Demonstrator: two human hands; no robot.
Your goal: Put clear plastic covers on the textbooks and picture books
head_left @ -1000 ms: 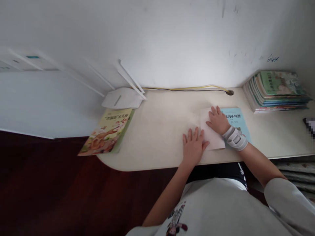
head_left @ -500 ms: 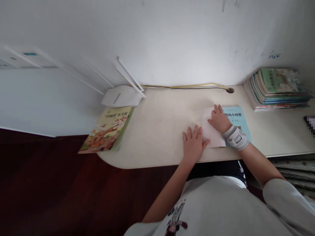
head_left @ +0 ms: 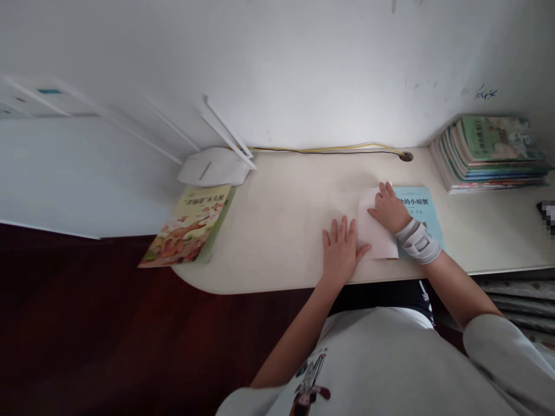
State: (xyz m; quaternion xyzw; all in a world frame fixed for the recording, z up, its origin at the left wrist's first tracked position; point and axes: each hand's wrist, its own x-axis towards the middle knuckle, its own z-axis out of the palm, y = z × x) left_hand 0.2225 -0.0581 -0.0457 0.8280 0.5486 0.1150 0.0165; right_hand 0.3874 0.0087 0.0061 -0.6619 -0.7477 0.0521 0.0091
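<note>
A pale pinkish-white sheet (head_left: pixel 376 240) lies near the desk's front edge, overlapping the left part of a light blue book (head_left: pixel 427 216) with Chinese characters on its cover. My left hand (head_left: pixel 340 254) is flat on the desk with its fingers spread, its thumb touching the sheet's lower left part. On the sheet's upper right part rests my right hand (head_left: pixel 389 209), fingers stretched out and palm down. A grey-white band is round my right wrist. Neither hand grips anything.
At the left, a yellow picture book (head_left: pixel 186 225) sticks out past the rounded edge of the desk (head_left: pixel 277 231). Behind it stands a white router (head_left: pixel 214 167) with antennas. Cables (head_left: pixel 321 151) run along the wall to a hole. A stack of books (head_left: pixel 498 150) sits at the back right.
The camera view has shifted slightly. Both hands keep nearly the same places on the desk and the sheet.
</note>
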